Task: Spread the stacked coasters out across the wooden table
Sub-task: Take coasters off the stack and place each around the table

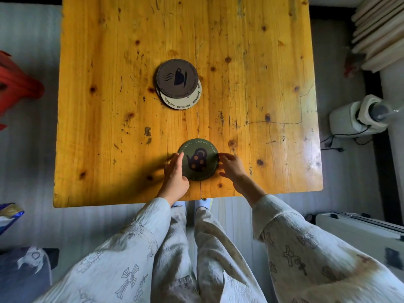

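Observation:
A round dark green coaster [198, 159] with a spotted teapot print lies flat near the front edge of the wooden table [109, 106]. My left hand [175, 174] rests at its left rim and my right hand [232, 166] at its right rim, fingers touching the edges on both sides. Farther back at the table's middle sits a small stack: a brown coaster [177, 78] with a steaming cup print lies on top of a cream coaster [184, 101] that sticks out toward the front right. Whether more coasters lie beneath is hidden.
A red object [17, 86] is on the floor at the left. A white appliance [358, 117] with a cord stands at the right, with stacked wooden slats [380, 33] behind it. A white case [360, 228] lies at the lower right.

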Available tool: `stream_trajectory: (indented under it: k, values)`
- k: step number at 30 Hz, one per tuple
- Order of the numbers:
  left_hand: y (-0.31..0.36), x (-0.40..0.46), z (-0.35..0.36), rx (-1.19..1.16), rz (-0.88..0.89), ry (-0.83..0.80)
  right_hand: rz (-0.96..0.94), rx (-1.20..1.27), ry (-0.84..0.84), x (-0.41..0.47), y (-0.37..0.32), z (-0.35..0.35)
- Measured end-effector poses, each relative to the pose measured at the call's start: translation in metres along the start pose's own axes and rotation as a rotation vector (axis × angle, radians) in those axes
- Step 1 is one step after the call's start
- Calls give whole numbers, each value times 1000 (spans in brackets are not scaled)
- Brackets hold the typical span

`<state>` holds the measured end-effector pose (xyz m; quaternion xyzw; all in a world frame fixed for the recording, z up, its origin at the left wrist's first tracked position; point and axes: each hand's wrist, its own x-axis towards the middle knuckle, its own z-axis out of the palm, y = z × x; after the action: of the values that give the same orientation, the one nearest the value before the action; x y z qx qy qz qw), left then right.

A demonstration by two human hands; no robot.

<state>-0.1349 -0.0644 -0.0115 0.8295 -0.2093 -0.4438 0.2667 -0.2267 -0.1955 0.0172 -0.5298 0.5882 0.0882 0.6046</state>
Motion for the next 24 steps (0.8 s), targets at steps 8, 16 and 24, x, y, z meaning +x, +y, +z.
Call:
stream_trajectory:
  k: [8,16,24]
  values:
    - [-3,-15,-2,-30,-18,-109,44,47,-3,-8,9,-4]
    - [-6,-36,5,-14,-44,-165,58,33,12,-17,21,2]
    - [-5,-45,5,-23,-86,-210,80,52,-9,-22,28,-2]
